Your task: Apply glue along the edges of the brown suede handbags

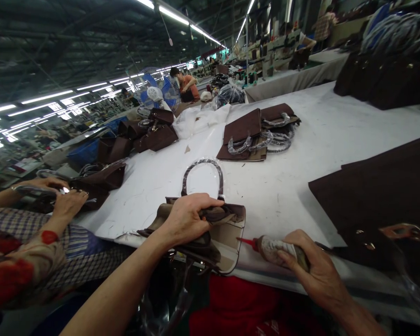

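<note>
The handbag (227,247) lies open at the near edge of the white table (273,186). The left hand (187,219) clamps it, hiding part of the opening. The right hand (311,266) grips a bottle (275,249); whether its nozzle (248,241) touches the handbag is unclear. Brown pieces (388,186) at right are cut off.

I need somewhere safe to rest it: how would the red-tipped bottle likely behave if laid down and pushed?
The bottle would probably roll, since its body looks rounded. It is likely fairly light, as the right hand alone holds it. Its thin red nozzle might catch if pushed against something.
</note>
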Demonstrator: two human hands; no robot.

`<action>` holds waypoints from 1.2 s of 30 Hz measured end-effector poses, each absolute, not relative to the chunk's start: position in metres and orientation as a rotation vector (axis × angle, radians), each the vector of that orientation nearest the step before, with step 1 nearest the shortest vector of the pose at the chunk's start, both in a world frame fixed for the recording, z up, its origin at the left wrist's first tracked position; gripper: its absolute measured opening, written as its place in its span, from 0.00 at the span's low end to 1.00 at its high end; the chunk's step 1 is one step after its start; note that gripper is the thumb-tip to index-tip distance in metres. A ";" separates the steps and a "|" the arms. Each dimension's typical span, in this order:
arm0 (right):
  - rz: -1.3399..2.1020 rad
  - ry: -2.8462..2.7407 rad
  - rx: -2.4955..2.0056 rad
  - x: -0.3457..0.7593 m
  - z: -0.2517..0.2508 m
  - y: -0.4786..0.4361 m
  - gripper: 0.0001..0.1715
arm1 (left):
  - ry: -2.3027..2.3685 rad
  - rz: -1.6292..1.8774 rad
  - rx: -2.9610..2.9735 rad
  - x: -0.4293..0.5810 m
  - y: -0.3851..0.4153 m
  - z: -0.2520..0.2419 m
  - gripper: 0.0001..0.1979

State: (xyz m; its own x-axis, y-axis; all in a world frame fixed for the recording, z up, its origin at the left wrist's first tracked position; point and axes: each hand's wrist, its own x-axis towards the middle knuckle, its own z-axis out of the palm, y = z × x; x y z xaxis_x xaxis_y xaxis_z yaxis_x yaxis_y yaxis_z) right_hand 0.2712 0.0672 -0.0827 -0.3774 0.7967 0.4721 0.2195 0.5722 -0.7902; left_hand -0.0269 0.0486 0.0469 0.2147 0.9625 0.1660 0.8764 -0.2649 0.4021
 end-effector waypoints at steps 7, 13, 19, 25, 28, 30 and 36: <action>0.835 -1.983 -0.694 0.271 -0.086 0.068 0.02 | 1.742 0.581 2.268 -0.027 0.049 0.047 0.11; 0.703 -1.911 -0.760 0.271 -0.087 0.069 0.03 | 1.765 0.569 2.264 -0.026 0.051 0.048 0.12; 0.756 -1.920 -0.762 0.273 -0.086 0.065 0.02 | 1.746 0.568 2.273 -0.027 0.052 0.048 0.11; 0.784 -1.944 -0.781 0.277 -0.078 0.059 0.03 | 1.738 0.592 2.272 -0.027 0.049 0.046 0.12; 0.826 -1.966 -0.711 0.277 -0.077 0.054 0.01 | 1.737 0.589 2.283 -0.027 0.049 0.046 0.11; 0.803 -1.952 -0.725 0.276 -0.077 0.051 0.02 | 1.737 0.588 2.284 -0.027 0.049 0.046 0.11; 0.750 -1.971 -0.657 0.274 -0.075 0.050 0.07 | 1.717 0.623 2.275 -0.026 0.048 0.046 0.11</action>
State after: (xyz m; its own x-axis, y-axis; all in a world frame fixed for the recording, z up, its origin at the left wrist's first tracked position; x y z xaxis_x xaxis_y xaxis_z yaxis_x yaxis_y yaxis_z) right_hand 0.2743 0.0504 -0.0754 -0.4543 0.6960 0.5560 0.1507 0.6752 -0.7221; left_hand -0.0257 0.0476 0.0459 0.2259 0.9538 0.1979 0.8590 -0.2909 0.4213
